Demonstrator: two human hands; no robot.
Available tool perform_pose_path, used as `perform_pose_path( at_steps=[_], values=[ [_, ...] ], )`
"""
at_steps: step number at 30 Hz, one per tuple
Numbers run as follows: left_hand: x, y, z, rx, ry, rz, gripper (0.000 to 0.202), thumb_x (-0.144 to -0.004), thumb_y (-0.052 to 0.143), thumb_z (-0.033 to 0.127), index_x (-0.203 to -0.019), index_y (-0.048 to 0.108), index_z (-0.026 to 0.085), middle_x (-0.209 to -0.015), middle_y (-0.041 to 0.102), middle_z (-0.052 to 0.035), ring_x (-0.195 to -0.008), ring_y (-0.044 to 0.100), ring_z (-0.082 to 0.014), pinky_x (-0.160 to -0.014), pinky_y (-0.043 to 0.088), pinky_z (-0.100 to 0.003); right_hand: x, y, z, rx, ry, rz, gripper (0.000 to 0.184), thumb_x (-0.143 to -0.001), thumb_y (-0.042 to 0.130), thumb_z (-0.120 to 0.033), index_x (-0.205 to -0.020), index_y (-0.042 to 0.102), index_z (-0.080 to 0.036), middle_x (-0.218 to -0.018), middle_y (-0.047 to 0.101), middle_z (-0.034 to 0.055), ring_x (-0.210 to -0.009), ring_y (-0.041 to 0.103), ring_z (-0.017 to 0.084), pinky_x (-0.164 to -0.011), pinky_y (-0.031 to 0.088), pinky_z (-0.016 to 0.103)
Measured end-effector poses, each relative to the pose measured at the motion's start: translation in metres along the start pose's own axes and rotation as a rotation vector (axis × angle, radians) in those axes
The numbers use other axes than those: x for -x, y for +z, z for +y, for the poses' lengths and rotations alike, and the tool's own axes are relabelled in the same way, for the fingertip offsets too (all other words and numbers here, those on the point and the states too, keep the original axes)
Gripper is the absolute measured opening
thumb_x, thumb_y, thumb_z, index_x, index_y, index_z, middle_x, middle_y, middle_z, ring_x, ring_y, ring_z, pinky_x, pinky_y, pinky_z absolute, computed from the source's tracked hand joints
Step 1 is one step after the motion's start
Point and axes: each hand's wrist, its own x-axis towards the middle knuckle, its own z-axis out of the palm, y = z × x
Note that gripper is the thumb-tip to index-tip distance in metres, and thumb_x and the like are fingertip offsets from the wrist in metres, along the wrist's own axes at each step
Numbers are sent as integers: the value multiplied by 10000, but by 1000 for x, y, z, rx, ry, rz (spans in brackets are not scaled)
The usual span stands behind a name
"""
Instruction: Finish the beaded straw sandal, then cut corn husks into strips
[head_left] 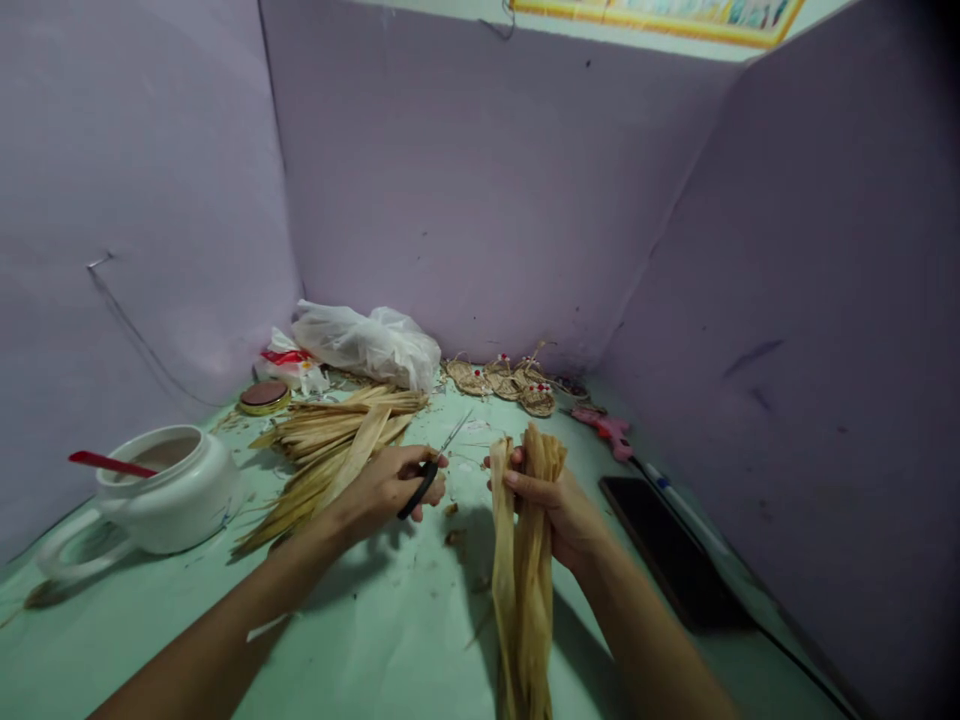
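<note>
My left hand (390,487) is closed around the black handles of a pair of scissors (436,465), whose blades point up and away over the green table (390,620). My right hand (559,505) grips a bundle of long dried tan husk strips (525,580) near its top end; the strips hang down toward me. The two hands are close together, a small gap between the scissors and the bundle.
A pile of dried husk strips (334,440) lies left of centre. A white pot (161,490) with a red-handled tool stands at the left. Behind are a plastic bag (371,345), small woven pieces (502,382), a pink glue gun (606,428) and a dark phone (667,550). Purple walls surround the table.
</note>
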Motion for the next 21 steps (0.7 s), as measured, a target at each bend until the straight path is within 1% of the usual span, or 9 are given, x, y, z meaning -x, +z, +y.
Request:
perform_pose_path(
  at_steps=[3, 4, 6, 8, 11, 15, 18, 21],
  values=[
    [0, -9, -2, -4, -50, -266, 390, -633, 587, 304, -973, 576, 114, -696, 629, -26, -509, 545, -109, -465, 400, -198, 1, -4, -5, 23, 17, -60, 385, -489, 779, -188, -747, 494, -190, -742, 674, 11, -589, 609, 137, -554, 451, 242],
    [1, -10, -3, 0, -56, -333, 390, -627, 592, 301, -970, 585, 116, -683, 628, -23, -510, 545, -113, -475, 412, -202, 2, -5, -6, 26, 17, -71, 380, -490, 778, -192, -745, 496, -189, -757, 676, 14, -581, 606, 133, -558, 452, 245],
    [3, -9, -3, 5, -46, -404, 369, -631, 592, 298, -955, 606, 121, -672, 627, -19, -520, 543, -117, -496, 433, -209, 4, -4, -6, 48, 15, -90, 359, -498, 773, -195, -736, 504, -186, -747, 673, 10, -558, 592, 120, -558, 447, 241],
    [5, -6, -3, 11, -33, -409, 348, -646, 585, 292, -955, 617, 136, -697, 628, -18, -532, 540, -116, -514, 447, -213, 6, -2, -6, 92, 12, -104, 330, -508, 764, -191, -730, 520, -183, -688, 658, -7, -528, 566, 106, -538, 431, 228],
    [6, -2, -3, 24, -31, -382, 342, -653, 583, 282, -965, 617, 146, -726, 623, -17, -542, 538, -114, -523, 460, -217, 7, 1, -5, 167, -11, -90, 304, -499, 759, -183, -712, 542, -176, -596, 615, -31, -509, 534, 103, -510, 403, 218],
    [5, 2, -4, 31, -46, -339, 368, -639, 610, 289, -971, 597, 130, -700, 616, -18, -519, 517, -103, -497, 448, -209, 5, 2, -5, 225, -47, 20, 300, -449, 774, -181, -655, 558, -163, -517, 547, -50, -480, 487, 99, -473, 371, 216],
    [3, 2, -5, 48, -51, -299, 397, -626, 622, 298, -977, 590, 115, -678, 610, -19, -509, 491, -92, -466, 400, -185, 4, 1, -6, 235, -49, 74, 281, -431, 781, -195, -634, 591, -152, -513, 549, -42, -482, 480, 98, -473, 366, 219],
    [3, 0, -5, 40, -37, -303, 422, -634, 616, 301, -1009, 592, 109, -684, 611, -21, -508, 473, -83, -477, 370, -182, 4, 0, -6, 239, -44, 80, 264, -422, 783, -198, -622, 619, -146, -533, 575, -24, -503, 497, 111, -490, 377, 230]
  ],
)
